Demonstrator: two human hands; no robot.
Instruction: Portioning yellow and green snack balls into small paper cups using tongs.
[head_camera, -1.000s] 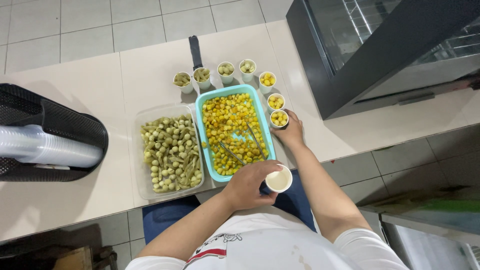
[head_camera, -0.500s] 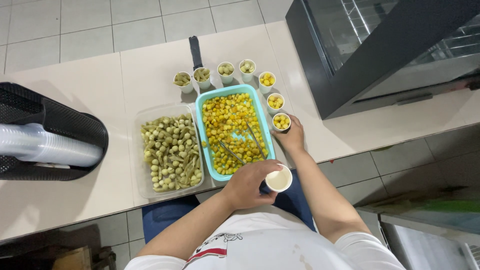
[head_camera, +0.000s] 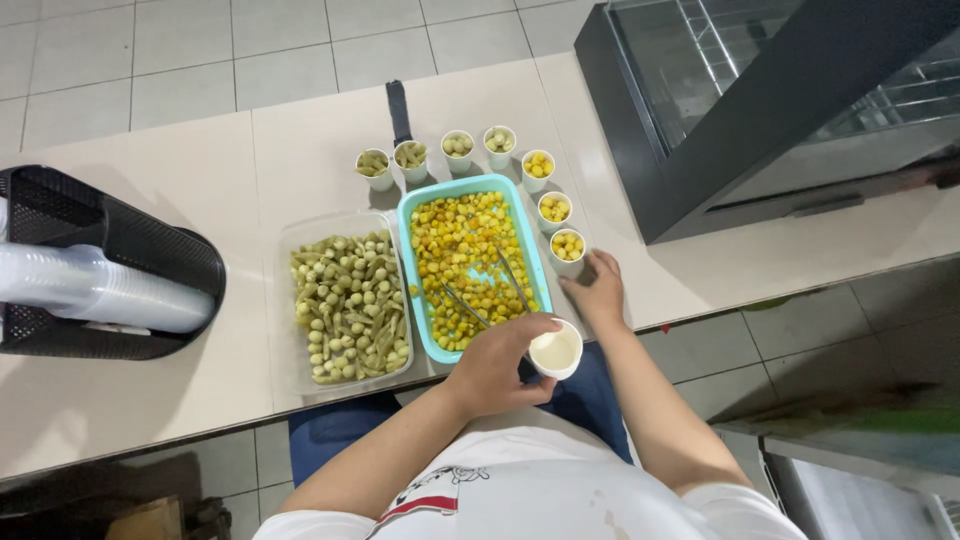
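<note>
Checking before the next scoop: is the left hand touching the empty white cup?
Touching. The head view shows the left hand with its fingers wrapped around the side of the empty white cup, holding it at the table edge beside the teal tray.

A small white paper cup (head_camera: 556, 351), empty and upright with its mouth facing up, sits in the grip of the left hand (head_camera: 500, 363) just off the near edge of the counter, beside the near right corner of the teal tray. The right hand (head_camera: 598, 290) rests flat on the counter, fingers pointing toward a filled paper cup (head_camera: 567, 245) of yellow pieces standing upright just beyond the fingertips; whether they touch is unclear.
</note>
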